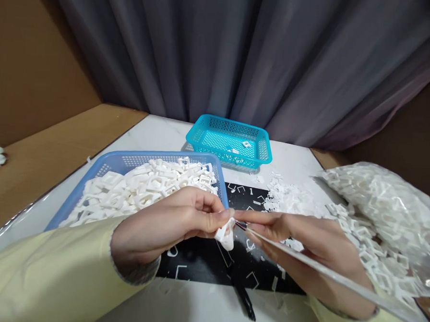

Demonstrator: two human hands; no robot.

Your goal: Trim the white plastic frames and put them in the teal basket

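My left hand (186, 215) pinches a small white plastic piece (226, 234) between thumb and fingers, over a black mat (198, 266). Close against it, my right hand (304, 238) is closed around a slim tool with a long pale handle (324, 270). The tool's metal tip (240, 225) meets the piece near my left fingertips. Below the hands a black-handled tool (243, 294) lies across the mat's front edge. Thin white scraps are scattered on the mat.
A blue basket (219, 175) full of white pieces stands at the left. Behind, a turquoise basket (233, 159) holds a few. White shavings (292, 198), loose frames (371, 260) and a filled clear bag (385, 203) lie at the right.
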